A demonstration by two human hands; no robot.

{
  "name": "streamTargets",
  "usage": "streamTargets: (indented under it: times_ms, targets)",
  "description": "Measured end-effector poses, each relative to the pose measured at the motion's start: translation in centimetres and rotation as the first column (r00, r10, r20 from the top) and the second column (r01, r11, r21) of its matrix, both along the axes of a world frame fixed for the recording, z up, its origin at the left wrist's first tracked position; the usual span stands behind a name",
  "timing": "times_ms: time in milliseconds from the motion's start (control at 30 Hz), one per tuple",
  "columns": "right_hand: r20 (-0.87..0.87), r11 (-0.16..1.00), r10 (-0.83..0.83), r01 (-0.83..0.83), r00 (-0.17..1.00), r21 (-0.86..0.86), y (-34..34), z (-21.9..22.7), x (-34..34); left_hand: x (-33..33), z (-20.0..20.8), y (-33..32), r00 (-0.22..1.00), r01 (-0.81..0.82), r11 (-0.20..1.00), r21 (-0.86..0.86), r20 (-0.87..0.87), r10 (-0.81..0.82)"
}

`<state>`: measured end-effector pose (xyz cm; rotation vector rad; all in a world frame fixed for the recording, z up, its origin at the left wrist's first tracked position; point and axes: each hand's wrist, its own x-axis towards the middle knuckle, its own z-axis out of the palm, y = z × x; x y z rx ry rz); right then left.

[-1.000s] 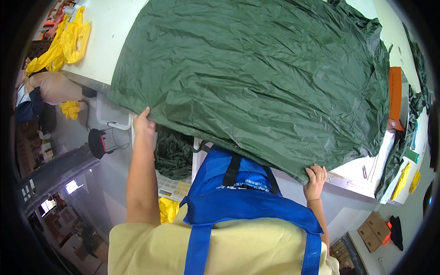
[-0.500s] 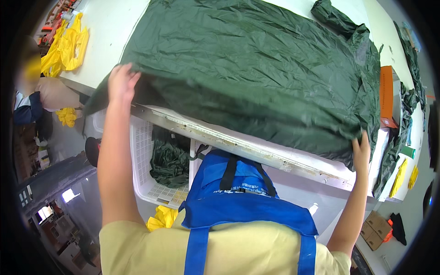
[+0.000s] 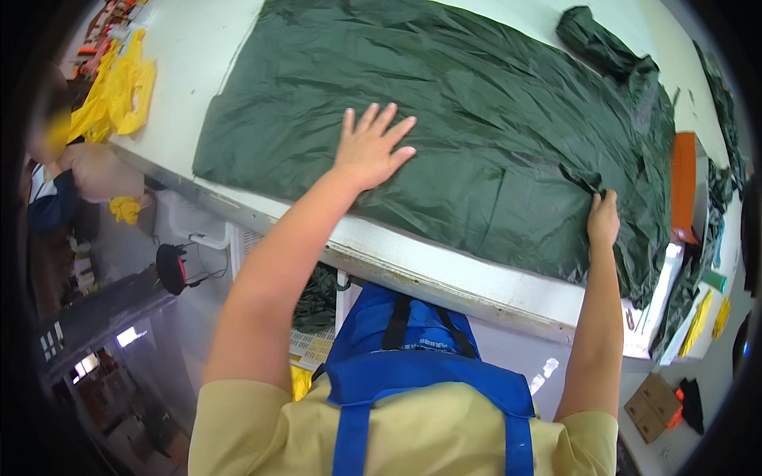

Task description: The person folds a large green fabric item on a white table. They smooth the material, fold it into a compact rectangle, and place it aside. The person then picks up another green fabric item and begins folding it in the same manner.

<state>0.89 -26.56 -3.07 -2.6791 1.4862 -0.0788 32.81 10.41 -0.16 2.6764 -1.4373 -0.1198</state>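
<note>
A dark green garment of thin, crinkled fabric (image 3: pixel 444 95) lies spread over the white table, its near edge a little back from the table's front. Flat on the fabric, fingers spread, rests my left hand (image 3: pixel 371 151). Toward the right side my right hand (image 3: pixel 604 217) pinches a gathered fold of the same fabric, which stands up slightly at the fingertips. A narrow bunched length of the garment, like a sleeve (image 3: pixel 599 36), stretches to the far right.
The white table (image 3: pixel 444 258) has a metal front edge. Below it stands a white basket (image 3: pixel 313 347) with dark green fabric inside. Right of the garment is an orange box (image 3: pixel 683 186). Yellow fabric (image 3: pixel 127 87) lies at far left, beside another person (image 3: pixel 95 174).
My left hand has let go of the fabric's near-left edge and moved right, onto the fabric. The lifted edge now lies flat on the table. My right hand has moved slightly up and left.
</note>
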Motion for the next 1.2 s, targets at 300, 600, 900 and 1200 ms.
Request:
streamTargets:
  times_ms: [300, 600, 900, 1200]
  targets:
    - [-0.098, 0.898, 0.387, -0.399, 0.917, -0.188, 7.8, 0.7, 0.5, -0.8, -1.6, 0.3, 0.997, 0.007, 0.993, -0.116, -0.071, -0.015]
    - [-0.195, 0.931, 0.351, -0.363, 0.916, -0.028, 10.2, 0.7, -1.1, 6.6, 0.3, 12.8, 0.968, -0.250, 0.963, 0.103, 0.019, 0.249]
    - [-0.265, 0.939, 0.332, -0.345, 0.905, -0.004, 10.7, -0.1, -1.7, 14.2, -0.8, 38.8, 0.537, -0.833, 0.449, -0.322, -0.283, 0.795]
    - [-0.235, 0.949, 0.314, -0.312, 0.920, 0.047, 11.2, 0.6, -0.9, 17.4, -1.8, 36.6, 0.510, -0.860, 0.510, -0.007, 0.025, 0.860]
